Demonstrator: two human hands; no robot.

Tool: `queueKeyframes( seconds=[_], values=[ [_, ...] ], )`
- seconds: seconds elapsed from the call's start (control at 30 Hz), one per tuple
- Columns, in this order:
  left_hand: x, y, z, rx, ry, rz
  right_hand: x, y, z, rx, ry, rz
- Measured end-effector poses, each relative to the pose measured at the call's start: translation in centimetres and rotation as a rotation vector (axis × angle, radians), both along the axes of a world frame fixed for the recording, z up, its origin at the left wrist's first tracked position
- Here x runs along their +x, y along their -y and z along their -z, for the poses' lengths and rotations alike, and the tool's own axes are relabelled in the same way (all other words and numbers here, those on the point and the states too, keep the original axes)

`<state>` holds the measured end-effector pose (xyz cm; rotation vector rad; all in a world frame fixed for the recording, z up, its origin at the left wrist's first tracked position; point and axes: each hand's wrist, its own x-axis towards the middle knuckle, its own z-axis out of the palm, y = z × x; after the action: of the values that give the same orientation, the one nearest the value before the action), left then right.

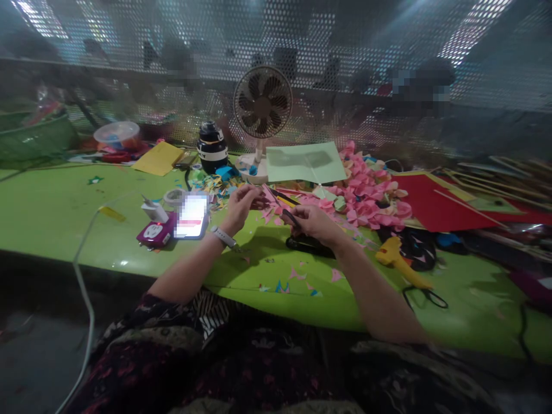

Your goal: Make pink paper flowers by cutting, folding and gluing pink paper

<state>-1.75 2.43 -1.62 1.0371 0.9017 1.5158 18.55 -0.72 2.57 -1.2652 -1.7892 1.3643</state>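
Observation:
In my right hand (311, 223) is a pair of scissors (290, 218), its dark handles gripped and the blades pointing up and left. Beside the blade tips, my left hand (244, 206) has its fingers curled together on a piece of pink paper (268, 194), partly lost against the scraps behind it. A grey watch is on the left wrist. Yellow-and-black pencil-like tools lie just beyond the scissors. To the right spreads a heap of pink folded paper pieces (366, 190). Below my right hand lies a dark object (302, 246), partly covered.
A lit phone (191, 215) and a purple power socket (154, 234) with a white charger stand at left. Behind are a dark bottle (212, 150), a fan (263, 103) and a pale green sheet (306, 162). A yellow glue gun (399, 259) and red sheets (435, 204) lie right.

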Motion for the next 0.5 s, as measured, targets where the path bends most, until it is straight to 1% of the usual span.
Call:
queueKeyframes(
  seconds=[0.07, 0.1, 0.2, 0.27, 0.37, 0.5],
  values=[
    [0.1, -0.2, -0.1, -0.096, 0.16, -0.004, -0.2, 0.2, -0.2, -0.02, 0.025, -0.022],
    [0.2, -0.3, -0.2, -0.153, 0.243, 0.035, -0.3, 0.4, -0.3, -0.036, 0.047, -0.036],
    [0.8, 0.1, -0.8, -0.32, 0.422, 0.236, -0.7, 0.9, -0.6, -0.065, 0.113, -0.057],
    [1.3, 0.7, -1.0, -0.378, 0.502, 0.283, -0.9, 1.1, -0.7, -0.054, 0.143, -0.065],
    [2.0, 1.4, -1.1, -0.393, 0.541, 0.285, -0.9, 1.2, -0.6, -0.035, 0.183, -0.086],
    [2.4, 1.9, -0.6, -0.332, 0.416, 0.248, -0.8, 1.0, -0.2, -0.048, 0.217, -0.098]
  ],
)
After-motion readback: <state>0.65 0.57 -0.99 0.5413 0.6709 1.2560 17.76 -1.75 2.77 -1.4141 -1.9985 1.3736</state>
